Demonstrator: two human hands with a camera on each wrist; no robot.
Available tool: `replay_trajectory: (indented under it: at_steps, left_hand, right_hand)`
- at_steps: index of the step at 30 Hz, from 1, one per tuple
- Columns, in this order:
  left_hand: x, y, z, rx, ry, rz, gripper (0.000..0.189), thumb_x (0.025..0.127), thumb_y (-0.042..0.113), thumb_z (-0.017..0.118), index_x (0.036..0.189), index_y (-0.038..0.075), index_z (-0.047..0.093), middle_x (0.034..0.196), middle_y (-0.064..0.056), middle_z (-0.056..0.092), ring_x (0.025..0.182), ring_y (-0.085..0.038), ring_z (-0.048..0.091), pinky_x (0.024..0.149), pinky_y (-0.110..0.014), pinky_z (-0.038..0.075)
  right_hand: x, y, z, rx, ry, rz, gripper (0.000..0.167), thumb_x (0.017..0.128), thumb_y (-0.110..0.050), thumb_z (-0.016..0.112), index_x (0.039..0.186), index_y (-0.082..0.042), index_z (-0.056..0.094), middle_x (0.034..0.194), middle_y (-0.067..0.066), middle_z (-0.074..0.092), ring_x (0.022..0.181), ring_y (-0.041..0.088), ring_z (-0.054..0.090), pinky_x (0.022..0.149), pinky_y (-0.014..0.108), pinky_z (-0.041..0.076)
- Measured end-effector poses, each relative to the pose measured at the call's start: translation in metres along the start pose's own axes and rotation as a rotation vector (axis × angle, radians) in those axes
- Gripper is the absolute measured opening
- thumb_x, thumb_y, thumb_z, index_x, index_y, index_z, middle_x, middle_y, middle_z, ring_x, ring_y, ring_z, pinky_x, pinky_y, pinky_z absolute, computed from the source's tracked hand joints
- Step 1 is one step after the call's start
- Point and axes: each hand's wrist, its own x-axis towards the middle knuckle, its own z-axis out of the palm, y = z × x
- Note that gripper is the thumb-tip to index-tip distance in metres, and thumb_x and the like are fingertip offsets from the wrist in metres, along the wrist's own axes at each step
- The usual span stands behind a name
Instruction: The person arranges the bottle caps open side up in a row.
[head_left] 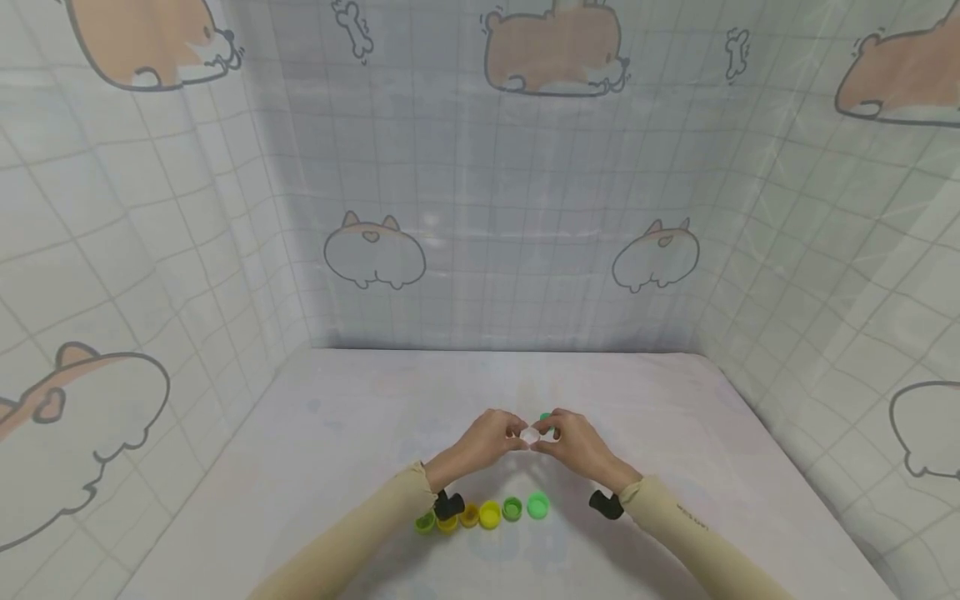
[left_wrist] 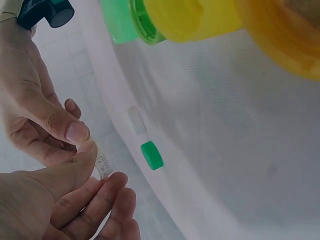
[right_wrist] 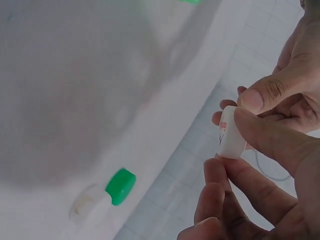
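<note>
Between my two hands is a small white bottle cap [right_wrist: 231, 134] with printed writing on its top. My left hand [head_left: 487, 439] pinches the cap by its edge from the left, thumb and fingertips on it. From the other side my right hand [head_left: 573, 440] grips the same cap with thumb and fingers. The two thumbs come close together over it in both wrist views. A green cap [left_wrist: 151, 155] stands on its edge on the cloth beyond the hands, partly hidden in the head view. Beside it is a whitish, see-through cap [right_wrist: 91, 205].
Nearer the body, a row of coloured caps runs along the cloth: green [head_left: 425, 522], yellow [head_left: 490, 514], amber [head_left: 469, 516] and light green [head_left: 537, 505] among them. The left wrist's black camera [head_left: 449, 505] overhangs part of it. Patterned curtains [head_left: 480, 167] surround the pale table [head_left: 360, 400].
</note>
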Motion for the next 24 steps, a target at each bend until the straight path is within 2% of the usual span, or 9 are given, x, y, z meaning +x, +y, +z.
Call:
replay_trajectory:
  at_steps: [4,13,19,24]
  left_hand:
    - [0.0,0.005,-0.002,0.034,0.005,0.013,0.029,0.086,0.026,0.073,0.109,0.008,0.073,0.105,-0.003,0.073,0.084,-0.009,0.063,0.069,-0.018,0.048]
    - [-0.001,0.019,-0.003,0.09,0.053,0.078,0.027,0.083,0.03,0.075,0.103,0.012,0.076,0.096,0.002,0.074,0.083,-0.009,0.064,0.07,-0.019,0.047]
    - [-0.004,0.027,0.001,0.12,0.051,0.075,0.03,0.082,0.032,0.076,0.105,0.012,0.075,0.095,0.003,0.074,0.085,-0.012,0.066,0.085,-0.032,0.044]
    - [-0.006,0.033,0.007,0.132,0.04,0.07,0.031,0.082,0.032,0.076,0.107,0.014,0.075,0.094,0.005,0.074,0.087,-0.011,0.064,0.087,-0.038,0.041]
  right_hand:
    - [0.0,-0.001,-0.006,-0.004,-0.003,0.01,0.023,0.078,-0.023,0.08,0.098,-0.012,0.075,0.092,0.002,0.068,0.075,0.013,0.055,0.062,0.022,0.044]
    - [-0.006,0.0,-0.021,0.014,-0.045,-0.018,0.022,0.078,-0.022,0.081,0.097,-0.014,0.074,0.091,-0.004,0.066,0.078,0.022,0.059,0.065,0.022,0.045]
    - [-0.012,-0.002,-0.028,-0.014,-0.072,-0.009,0.021,0.077,-0.022,0.081,0.095,-0.015,0.074,0.089,-0.007,0.066,0.079,0.018,0.058,0.066,0.023,0.045]
    - [-0.017,-0.002,-0.032,-0.05,-0.09,-0.002,0.022,0.075,-0.021,0.082,0.095,-0.017,0.074,0.09,-0.009,0.067,0.08,0.015,0.058,0.069,0.024,0.046]
